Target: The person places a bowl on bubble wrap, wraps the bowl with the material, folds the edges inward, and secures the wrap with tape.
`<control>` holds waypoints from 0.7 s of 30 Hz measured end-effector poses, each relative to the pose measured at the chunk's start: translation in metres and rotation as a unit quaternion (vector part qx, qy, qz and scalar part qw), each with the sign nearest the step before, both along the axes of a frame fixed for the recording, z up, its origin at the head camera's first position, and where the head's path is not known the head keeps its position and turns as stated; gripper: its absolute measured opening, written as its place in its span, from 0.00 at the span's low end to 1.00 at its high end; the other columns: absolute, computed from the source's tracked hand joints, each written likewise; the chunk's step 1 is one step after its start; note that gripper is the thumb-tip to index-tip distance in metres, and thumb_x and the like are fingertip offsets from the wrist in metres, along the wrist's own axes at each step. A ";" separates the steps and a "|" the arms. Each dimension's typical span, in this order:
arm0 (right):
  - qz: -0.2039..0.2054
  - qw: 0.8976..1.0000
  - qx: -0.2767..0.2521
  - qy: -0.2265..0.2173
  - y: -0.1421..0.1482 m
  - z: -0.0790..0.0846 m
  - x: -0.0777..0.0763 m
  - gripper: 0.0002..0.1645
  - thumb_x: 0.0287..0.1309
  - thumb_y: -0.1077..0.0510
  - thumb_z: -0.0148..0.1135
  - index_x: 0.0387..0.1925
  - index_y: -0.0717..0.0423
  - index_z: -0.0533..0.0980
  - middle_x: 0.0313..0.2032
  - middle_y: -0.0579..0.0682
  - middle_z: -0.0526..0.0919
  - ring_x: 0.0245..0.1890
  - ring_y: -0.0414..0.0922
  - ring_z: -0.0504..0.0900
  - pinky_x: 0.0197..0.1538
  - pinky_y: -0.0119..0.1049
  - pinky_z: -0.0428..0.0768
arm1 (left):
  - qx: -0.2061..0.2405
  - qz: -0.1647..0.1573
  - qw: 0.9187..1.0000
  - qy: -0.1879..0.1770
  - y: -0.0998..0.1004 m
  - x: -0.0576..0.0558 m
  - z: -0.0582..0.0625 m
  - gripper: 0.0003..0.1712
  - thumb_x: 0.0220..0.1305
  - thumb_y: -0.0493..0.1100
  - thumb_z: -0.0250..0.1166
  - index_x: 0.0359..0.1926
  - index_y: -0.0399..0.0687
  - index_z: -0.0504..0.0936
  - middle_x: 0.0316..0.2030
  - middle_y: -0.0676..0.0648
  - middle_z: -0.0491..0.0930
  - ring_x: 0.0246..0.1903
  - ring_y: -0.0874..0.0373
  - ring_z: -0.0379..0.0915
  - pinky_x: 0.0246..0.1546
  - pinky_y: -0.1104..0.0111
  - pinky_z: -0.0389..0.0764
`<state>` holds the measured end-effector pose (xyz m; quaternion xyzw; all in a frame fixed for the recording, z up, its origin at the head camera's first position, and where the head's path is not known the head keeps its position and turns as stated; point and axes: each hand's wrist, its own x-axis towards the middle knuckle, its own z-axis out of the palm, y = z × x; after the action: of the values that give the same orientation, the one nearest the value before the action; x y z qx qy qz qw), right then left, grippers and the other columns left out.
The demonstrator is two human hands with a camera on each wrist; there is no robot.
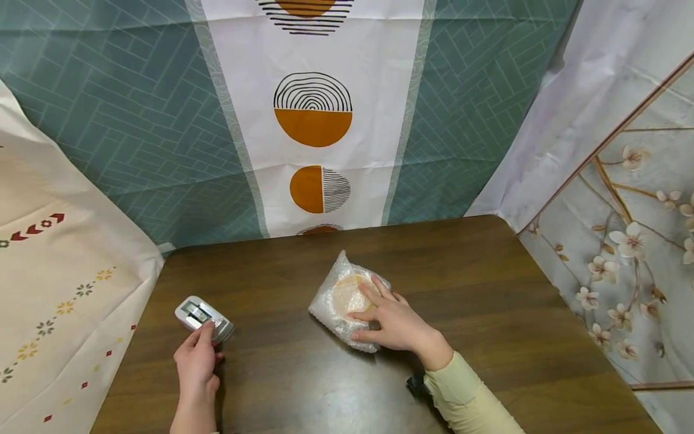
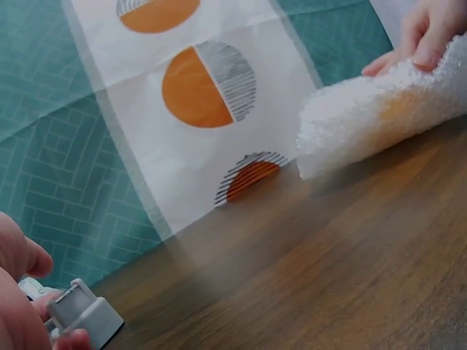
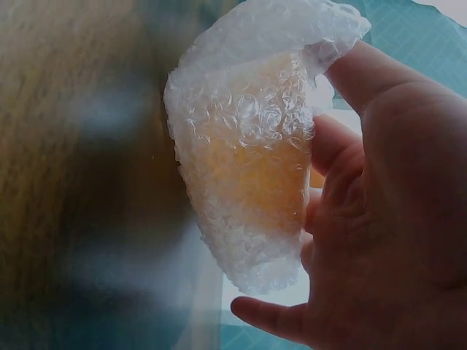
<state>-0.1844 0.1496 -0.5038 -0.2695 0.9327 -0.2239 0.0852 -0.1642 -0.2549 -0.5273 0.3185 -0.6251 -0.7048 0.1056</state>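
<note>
A bubble-wrapped package (image 1: 337,304) with something round and yellowish inside lies near the middle of the table. My right hand (image 1: 398,322) rests on top of it, fingers spread and mostly straight. In the right wrist view the bubble wrap (image 3: 241,160) appears from the side, against the fingers and thumb. At the left of the table, my left hand (image 1: 196,361) pinches the near end of a small grey-and-white plastic device (image 1: 191,308), thumb on top. Its dark middle shows in the head view, its grey end (image 2: 87,321) in the left wrist view. Its exact kind cannot be told.
The brown wooden table (image 1: 260,386) reaches back to a teal-and-white patterned cloth (image 1: 374,138). A cream cloth (image 1: 70,259) hangs along the left side and a flowered cloth (image 1: 607,265) along the right. Something black (image 1: 417,386) sits at the right wrist.
</note>
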 end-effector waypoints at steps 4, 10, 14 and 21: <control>0.002 1.000 0.001 -0.002 0.000 0.000 0.001 0.34 0.69 0.27 0.62 0.69 0.34 0.81 0.85 0.54 0.49 0.85 0.57 0.33 0.73 0.76 0.55 | -0.009 0.010 1.000 0.021 0.002 -0.006 -0.004 0.17 0.77 0.45 0.65 0.53 0.33 0.83 0.38 0.54 0.79 0.30 0.67 0.79 0.26 0.73 0.84; 0.007 1.000 0.004 0.000 0.001 0.000 0.001 0.34 0.69 0.27 0.62 0.68 0.35 0.82 0.85 0.53 0.50 0.85 0.57 0.34 0.72 0.77 0.55 | -0.040 0.031 0.999 0.015 0.011 -0.012 -0.007 0.23 0.77 0.48 0.64 0.54 0.27 0.79 0.63 0.45 0.56 0.40 0.64 0.71 0.30 0.79 0.80; 0.008 1.000 0.002 -0.003 0.001 0.001 0.002 0.34 0.69 0.26 0.62 0.68 0.35 0.82 0.85 0.52 0.50 0.85 0.56 0.34 0.72 0.79 0.52 | -0.086 0.021 0.996 0.020 0.017 -0.020 -0.004 0.27 0.78 0.47 0.62 0.60 0.23 0.79 0.53 0.47 0.71 0.40 0.63 0.69 0.34 0.78 0.76; 0.008 1.000 0.005 -0.005 -0.001 -0.001 0.002 0.34 0.69 0.26 0.61 0.68 0.33 0.82 0.85 0.51 0.50 0.85 0.55 0.34 0.71 0.83 0.46 | -0.241 -0.079 0.967 -0.011 0.014 -0.031 -0.001 0.20 0.78 0.44 0.64 0.52 0.27 0.84 0.53 0.32 0.80 0.51 0.42 0.75 0.47 0.61 0.74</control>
<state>-0.1820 0.1489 -0.5044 -0.2756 0.9311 -0.2198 0.0932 -0.1952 -0.2407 -0.5286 0.2411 -0.8007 -0.5360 0.1162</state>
